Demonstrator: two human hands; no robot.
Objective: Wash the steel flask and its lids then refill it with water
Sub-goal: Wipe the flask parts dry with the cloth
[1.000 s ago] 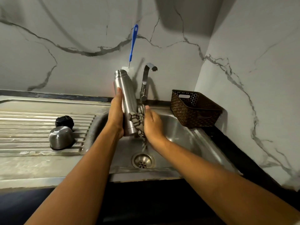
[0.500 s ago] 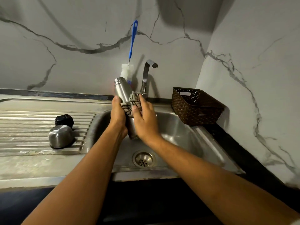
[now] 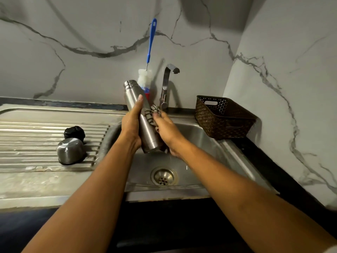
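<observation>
The steel flask (image 3: pixel 144 123) is held over the sink basin (image 3: pixel 198 137), tilted with its open mouth up and to the left. My left hand (image 3: pixel 132 125) grips its body from the left side. My right hand (image 3: pixel 165 130) holds a striped scrub cloth (image 3: pixel 152 114) against the flask's right side. On the ribbed drainboard (image 3: pixel 36 143) to the left lie the steel cap lid (image 3: pixel 70 151) and, just behind it, the black inner lid (image 3: pixel 74 132).
A steel tap (image 3: pixel 166 83) rises behind the flask, with no stream visible. A blue-handled bottle brush (image 3: pixel 150 52) stands against the marble wall. A dark woven basket (image 3: pixel 222 117) sits at the sink's right rim. The drain (image 3: pixel 163 176) lies below the hands.
The cloth went up the flask toward its neck, and has now come back down to the middle of the body. The flask has shifted slightly in my left hand.
</observation>
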